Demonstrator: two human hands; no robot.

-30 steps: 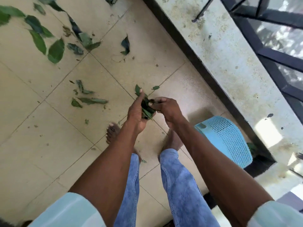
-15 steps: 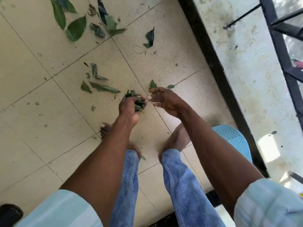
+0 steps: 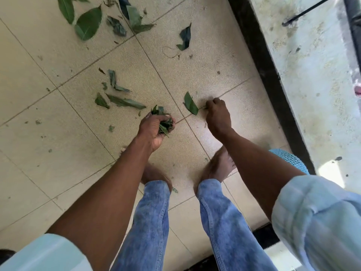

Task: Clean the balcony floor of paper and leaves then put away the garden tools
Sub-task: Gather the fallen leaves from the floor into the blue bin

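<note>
Early stage. Left hand [image 3: 154, 130] clutches a wad of picked green leaves [image 3: 163, 122]; right hand [image 3: 217, 114] pinches a single green leaf [image 3: 190, 104] on the beige tiled floor [image 3: 58, 143]. Many scattered leaves [image 3: 88, 22] remain; no tools or paper visible.

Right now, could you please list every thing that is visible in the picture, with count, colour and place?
loose leaves: several, green, scattered on the floor ahead and to the left
bunch of leaves: one, green, gripped in the left hand
single leaf: one, green, on the floor, at the right hand's fingertips
floor tiles: beige, dusty
basket: one, light blue, partly hidden behind the right forearm
ledge: pale grey, stained, right side
left hand: grips the bunch
right hand: curled, reaching down to the single leaf
</note>
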